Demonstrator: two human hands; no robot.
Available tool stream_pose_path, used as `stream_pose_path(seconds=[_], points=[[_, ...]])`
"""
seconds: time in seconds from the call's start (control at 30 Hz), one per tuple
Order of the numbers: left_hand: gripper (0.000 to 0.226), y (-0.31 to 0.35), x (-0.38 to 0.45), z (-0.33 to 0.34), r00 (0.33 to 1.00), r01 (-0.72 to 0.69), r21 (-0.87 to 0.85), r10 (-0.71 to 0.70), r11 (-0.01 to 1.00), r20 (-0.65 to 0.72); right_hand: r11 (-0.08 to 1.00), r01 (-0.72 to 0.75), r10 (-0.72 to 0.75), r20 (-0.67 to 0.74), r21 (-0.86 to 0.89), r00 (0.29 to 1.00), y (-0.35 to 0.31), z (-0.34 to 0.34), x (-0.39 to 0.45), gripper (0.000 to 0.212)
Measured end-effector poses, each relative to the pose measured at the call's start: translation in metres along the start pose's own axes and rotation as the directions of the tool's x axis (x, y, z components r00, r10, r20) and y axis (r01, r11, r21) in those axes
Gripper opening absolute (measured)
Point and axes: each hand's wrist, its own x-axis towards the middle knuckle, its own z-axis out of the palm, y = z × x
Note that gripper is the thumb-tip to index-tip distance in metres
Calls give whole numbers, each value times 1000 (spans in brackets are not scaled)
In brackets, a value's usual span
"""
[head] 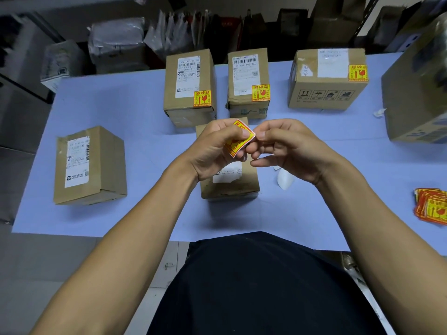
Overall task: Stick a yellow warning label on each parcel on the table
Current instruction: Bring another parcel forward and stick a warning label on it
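Observation:
My left hand [212,148] grips a yellow warning label [238,140], bent between its thumb and fingers. My right hand [285,148] pinches the label's right edge. Both hands hover over a cardboard parcel [229,184] lying in the middle of the table, mostly hidden by them. To the left lies another parcel [89,165] with no yellow label showing. Three parcels along the back, the left one [188,85], the middle one [248,83] and the right one [326,78], each carry a yellow label.
A pile of yellow labels [431,209] lies at the table's right edge. A white backing strip [285,180] lies right of the middle parcel. A large carton [416,93] stands at the far right. The blue table [121,105] ends at shelves of packages behind.

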Motion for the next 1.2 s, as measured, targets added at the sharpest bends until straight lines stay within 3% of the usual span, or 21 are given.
stream_pose_path(seconds=[0.2, 0.47, 0.9, 1.0, 1.1, 1.2], points=[[7, 1, -1, -3, 1000, -1, 8, 1, 1000, 24, 999, 23, -23, -9, -33, 1000, 0, 6, 1, 28], [5, 1, -5, -7, 1000, 10, -23, -9, 1000, 29, 994, 74, -73, 19, -85, 997, 2, 10, -2, 16], [3, -1, -7, -18, 996, -8, -8, 9, 1000, 86, 981, 122, -133, -67, -149, 989, 6, 23, -1, 23], [27, -5, -6, -18, 999, -48, -9, 48, 999, -23, 978, 137, -156, -116, -158, 981, 8, 24, 1, 25], [48, -10, -6, -15, 940, -158, 196, 208, 968, -269, 969, 156, -193, -194, -191, 962, 10, 22, 4, 24], [25, -16, -8, -14, 858, -232, 468, 406, 853, -314, 941, 180, -252, -238, -286, 938, 11, 20, 6, 19]])
